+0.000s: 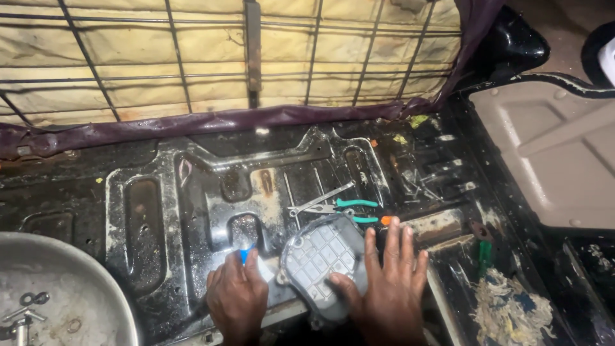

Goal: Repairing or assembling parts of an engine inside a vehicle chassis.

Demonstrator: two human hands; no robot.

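A grey ribbed metal cover [318, 257] lies on the dirty black metal floor pan [192, 192]. My right hand [384, 288] rests flat on its right side, thumb on the cover's lower edge. At the cover's left edge, my left hand [236, 298] grips a blue-handled tool [245, 254] whose tip is hidden. Just beyond the cover lie teal-handled pliers [349, 208], a wrench [317, 202] and an orange-tipped tool [385, 220].
A round metal basin [96, 282] with small loose parts sits at the lower left. The underside of a lifted seat with wire frame [224, 57] stands behind. A tan floor panel [551, 147] lies right, with frayed waste cloth [509, 311] below it.
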